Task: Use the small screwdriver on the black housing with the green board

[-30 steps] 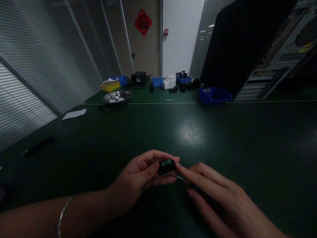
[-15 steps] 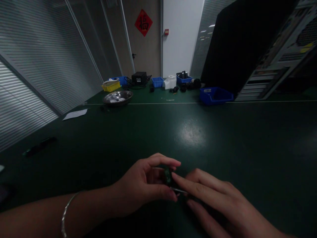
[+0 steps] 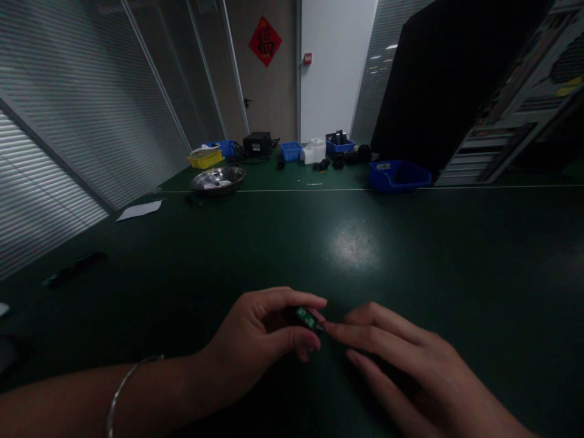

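A small green circuit board (image 3: 305,317) with a metal tip sits between the thumb and fingers of my left hand (image 3: 267,331), low in the middle of the view. My left hand is closed on it, and a thin bracelet circles that wrist. From the right, my right hand (image 3: 401,359) reaches in, its index fingertip at the board's metal end. The right thumb is apart from the index finger, with nothing visible between them. Both hands are just above the dark green table (image 3: 255,243).
At the back left stand a metal bowl (image 3: 218,180) and a yellow bin (image 3: 205,159). A blue bin (image 3: 399,176) is beside a large black computer case (image 3: 438,85). White paper (image 3: 139,210) and a dark tool-like object (image 3: 75,268) lie at the left.
The green board has tilted, with its metal end now toward my right fingertip. My right hand has shifted slightly right, and the thin piece seen near its index finger no longer shows there.
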Tool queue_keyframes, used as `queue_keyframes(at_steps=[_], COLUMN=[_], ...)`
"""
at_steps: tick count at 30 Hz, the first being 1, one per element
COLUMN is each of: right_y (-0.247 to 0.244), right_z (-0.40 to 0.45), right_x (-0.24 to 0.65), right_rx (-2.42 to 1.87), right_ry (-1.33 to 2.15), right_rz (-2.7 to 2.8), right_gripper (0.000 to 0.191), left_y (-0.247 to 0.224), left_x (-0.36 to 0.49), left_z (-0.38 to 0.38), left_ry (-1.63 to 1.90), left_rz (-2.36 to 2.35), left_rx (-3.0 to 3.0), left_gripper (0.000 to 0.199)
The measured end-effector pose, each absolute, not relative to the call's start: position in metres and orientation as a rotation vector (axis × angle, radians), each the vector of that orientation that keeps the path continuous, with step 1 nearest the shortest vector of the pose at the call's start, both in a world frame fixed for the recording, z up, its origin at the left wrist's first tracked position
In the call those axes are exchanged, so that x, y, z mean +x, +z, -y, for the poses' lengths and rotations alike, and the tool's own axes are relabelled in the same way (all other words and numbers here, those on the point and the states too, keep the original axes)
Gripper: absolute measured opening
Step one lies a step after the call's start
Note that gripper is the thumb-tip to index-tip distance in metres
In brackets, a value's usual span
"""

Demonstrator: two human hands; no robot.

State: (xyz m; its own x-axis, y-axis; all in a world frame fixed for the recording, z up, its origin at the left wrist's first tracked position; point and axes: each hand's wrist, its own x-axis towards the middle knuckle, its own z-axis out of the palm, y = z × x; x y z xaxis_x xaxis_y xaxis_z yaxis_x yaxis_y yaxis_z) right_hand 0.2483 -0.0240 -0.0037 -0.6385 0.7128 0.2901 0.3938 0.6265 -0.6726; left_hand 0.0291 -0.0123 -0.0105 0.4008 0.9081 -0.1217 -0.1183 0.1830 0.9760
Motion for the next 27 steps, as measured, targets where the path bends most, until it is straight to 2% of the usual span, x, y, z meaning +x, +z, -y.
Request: queue_keyframes(at_steps=[9, 19, 27], right_y=[-0.0036, -0.0123, -0.0077], right_z=[0.0287, 0.027, 0.0245], right_x=[0.2495, 0.2507, 0.2463], right_rx=[-0.912, -0.819, -0.843], right_ry=[0.785, 0.832, 0.836], right_rz=[2.24, 2.156, 2.11], right_gripper=[0.039, 0.041, 0.043], left_y=[-0.0134, -0.0142, -0.0104], left_x=[0.0274, 0.0286, 0.0278], left_z=[0.0146, 0.0157, 0.014], left_ry=[0.932, 0.942, 0.931], left_rz=[-0.8, -0.728, -0.723], left_rx=[1.377, 1.131, 1.19], left_gripper=[0.028, 0.032, 0.018])
